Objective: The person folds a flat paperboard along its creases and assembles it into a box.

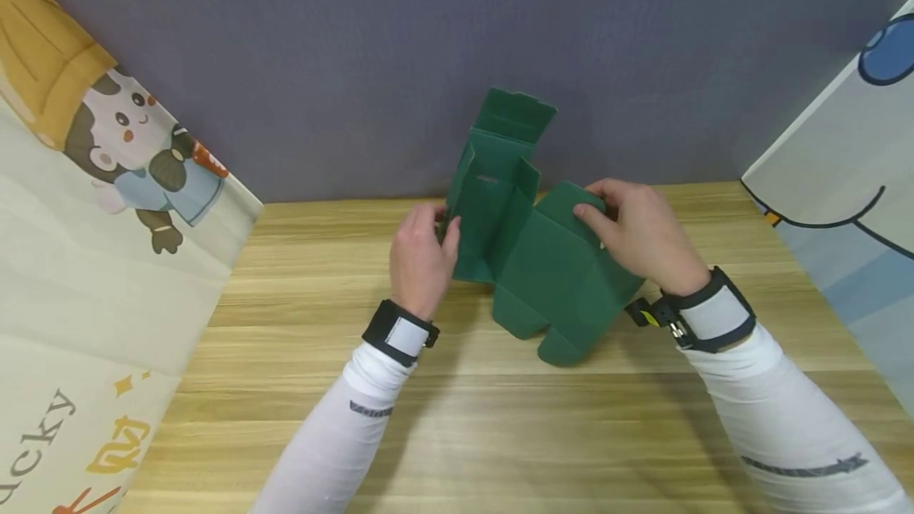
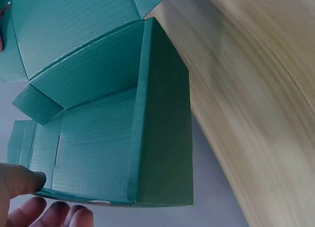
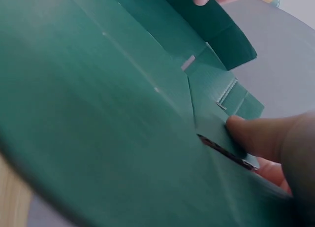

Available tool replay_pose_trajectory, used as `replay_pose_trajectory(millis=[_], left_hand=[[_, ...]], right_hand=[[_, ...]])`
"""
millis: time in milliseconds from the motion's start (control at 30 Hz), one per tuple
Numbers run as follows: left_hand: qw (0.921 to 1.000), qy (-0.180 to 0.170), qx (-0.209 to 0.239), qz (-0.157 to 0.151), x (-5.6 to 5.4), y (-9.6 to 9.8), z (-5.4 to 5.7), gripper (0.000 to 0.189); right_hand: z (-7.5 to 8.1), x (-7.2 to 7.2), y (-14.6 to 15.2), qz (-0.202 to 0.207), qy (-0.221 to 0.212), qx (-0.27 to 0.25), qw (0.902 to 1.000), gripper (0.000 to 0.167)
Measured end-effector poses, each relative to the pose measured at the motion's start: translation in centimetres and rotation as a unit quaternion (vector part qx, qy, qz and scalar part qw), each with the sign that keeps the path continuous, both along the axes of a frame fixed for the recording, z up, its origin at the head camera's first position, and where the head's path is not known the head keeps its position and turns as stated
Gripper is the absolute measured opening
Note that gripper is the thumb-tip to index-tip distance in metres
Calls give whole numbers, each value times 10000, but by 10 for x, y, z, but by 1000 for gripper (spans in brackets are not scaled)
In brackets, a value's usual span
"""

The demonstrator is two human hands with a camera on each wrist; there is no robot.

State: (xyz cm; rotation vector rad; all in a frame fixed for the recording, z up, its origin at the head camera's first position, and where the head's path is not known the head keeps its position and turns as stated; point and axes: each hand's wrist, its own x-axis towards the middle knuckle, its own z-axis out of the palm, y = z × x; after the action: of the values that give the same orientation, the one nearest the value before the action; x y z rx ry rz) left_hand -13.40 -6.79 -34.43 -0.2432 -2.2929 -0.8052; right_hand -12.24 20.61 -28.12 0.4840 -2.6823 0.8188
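Note:
A green cardboard box (image 1: 484, 205) stands partly folded on the table, its inside facing me and its lid panel (image 1: 564, 276) swung out to the right. My left hand (image 1: 423, 256) pinches the box's left side wall, thumb inside and fingers outside, as the left wrist view shows with the box's open interior (image 2: 93, 138). With thumb and fingers, my right hand (image 1: 646, 232) pinches a flap at the upper right of the lid panel. In the right wrist view the thumb (image 3: 256, 136) presses on that flap beside a slit. A tall end flap (image 1: 514, 113) sticks up at the back.
The wood-grain table (image 1: 300, 339) lies under the box. A dark grey-blue backdrop (image 1: 357, 62) rises behind it. Printed cloths flank the table, one with a cartoon figure (image 1: 153, 157) at left, another (image 1: 842, 173) at right.

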Motion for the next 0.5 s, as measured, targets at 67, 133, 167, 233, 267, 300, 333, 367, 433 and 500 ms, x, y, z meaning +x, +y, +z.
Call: replay_pose_trajectory(millis=[67, 133, 167, 233, 267, 300, 333, 367, 433, 500], left_hand=[[9999, -100, 97, -61, 0, 1, 0, 17], [9996, -219, 181, -87, -1, 1, 0, 16], [9994, -268, 223, -91, -1, 1, -1, 15], [9989, -341, 294, -100, -1, 0, -2, 14], [9988, -364, 317, -106, -1, 0, -3, 13], [9986, -384, 344, -124, -1, -1, -3, 13], [9984, -396, 382, -160, -1, -1, -4, 12], [9982, -407, 411, -184, 0, -1, -4, 11], [9976, -434, 483, -250, 0, -2, -5, 10], [9965, -494, 597, -318, 1, -3, -6, 10]], right_hand=[[3, 1, 1, 10, -75, 33, 10000, 21], [5, 2, 2, 37, -154, 68, 9999, 22], [6, 2, 3, 62, -189, 86, 9998, 22], [7, 1, 5, 114, -238, 128, 9996, 23], [7, 0, 7, 140, -255, 152, 9995, 24], [7, -1, 8, 166, -259, 180, 9994, 24], [6, -2, 10, 189, -259, 193, 9993, 24], [6, -4, 12, 219, -263, 220, 9992, 25], [5, -7, 16, 286, -286, 252, 9989, 26], [3, -11, 22, 376, -293, 256, 9985, 26]])
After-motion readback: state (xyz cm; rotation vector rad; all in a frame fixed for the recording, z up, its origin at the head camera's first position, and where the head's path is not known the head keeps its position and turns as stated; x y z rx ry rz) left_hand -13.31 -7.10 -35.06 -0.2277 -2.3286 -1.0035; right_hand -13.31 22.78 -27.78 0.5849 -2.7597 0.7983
